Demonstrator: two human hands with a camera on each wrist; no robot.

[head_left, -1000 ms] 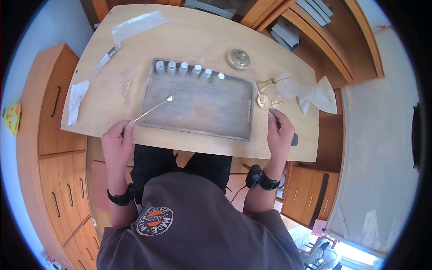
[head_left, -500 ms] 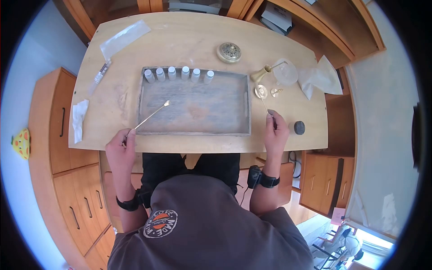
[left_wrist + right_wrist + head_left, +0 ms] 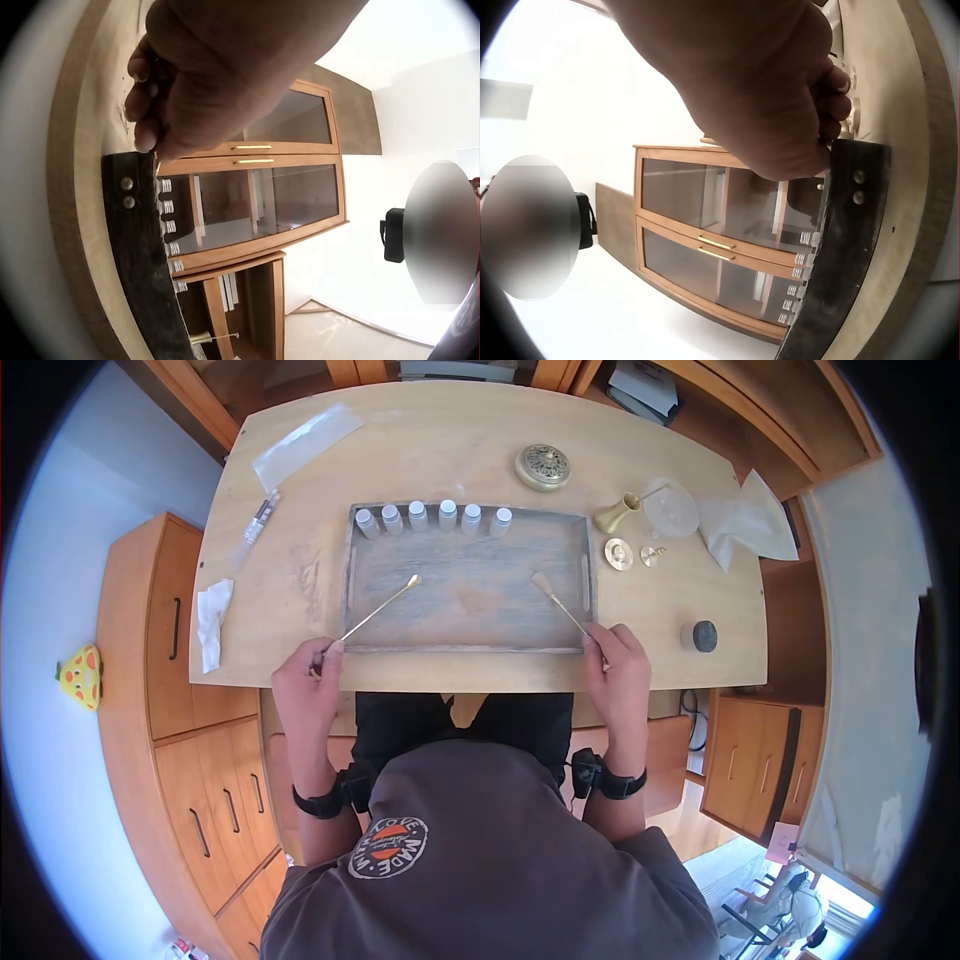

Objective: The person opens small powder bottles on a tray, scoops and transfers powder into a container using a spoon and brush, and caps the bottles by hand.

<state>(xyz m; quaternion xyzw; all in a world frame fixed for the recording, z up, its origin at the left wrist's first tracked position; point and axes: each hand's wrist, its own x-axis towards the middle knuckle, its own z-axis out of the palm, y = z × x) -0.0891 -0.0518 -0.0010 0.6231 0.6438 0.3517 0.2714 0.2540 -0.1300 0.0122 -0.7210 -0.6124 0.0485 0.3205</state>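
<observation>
My left hand pinches the handle end of a thin gold spoon at the tray's front left corner. Its small bowl points up and right over the tray. At the front right corner, my right hand pinches a slim gold-handled brush, its flared brownish tip slanting up and left. Between the hands lies a grey wooden tray. Several white-capped vials stand in a row along its back. In the left wrist view, curled fingers of the left hand hide most of the spoon.
Right of the tray are a small brass vase, a brass disc, a little brass stand and a dark-lidded jar. A pierced brass burner sits behind. Tissue and pens lie left.
My right hand has brought the brush leftward from beside the brass pieces to over the tray's right side. The left hand still holds the spoon over the tray. The head view has shifted.
</observation>
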